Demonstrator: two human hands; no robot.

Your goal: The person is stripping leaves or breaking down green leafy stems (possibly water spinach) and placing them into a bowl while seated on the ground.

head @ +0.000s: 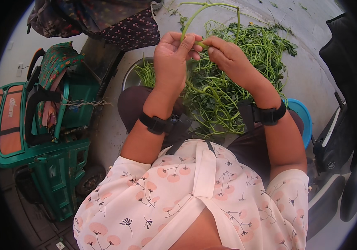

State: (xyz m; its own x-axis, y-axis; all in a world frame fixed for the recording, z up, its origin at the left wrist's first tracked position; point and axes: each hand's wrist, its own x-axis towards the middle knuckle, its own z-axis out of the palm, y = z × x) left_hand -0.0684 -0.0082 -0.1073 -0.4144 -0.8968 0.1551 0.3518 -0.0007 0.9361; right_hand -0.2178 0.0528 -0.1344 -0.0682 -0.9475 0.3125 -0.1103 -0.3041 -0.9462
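Observation:
Above the heap, my left hand (178,48) holds a thick green vine stem (191,19) between thumb and fingers. Close at its right, my right hand (223,53) pinches the same stem. From my hands the stem arches up, and a thinner part hangs down at the right. Beneath and beyond lies a large heap of green leafy vines (247,59) on the floor. A metal basin (127,73) holding cut green stems (146,73) stands left of my left wrist, partly hidden by my arm and knee.
A blue plastic basin (306,122) stands beside my right knee. At the left is a green three-wheeled vehicle (53,168) with a patterned cloth on it. A cherry-print cloth (134,31) hangs at the top left. A black vehicle part (337,134) is at the right.

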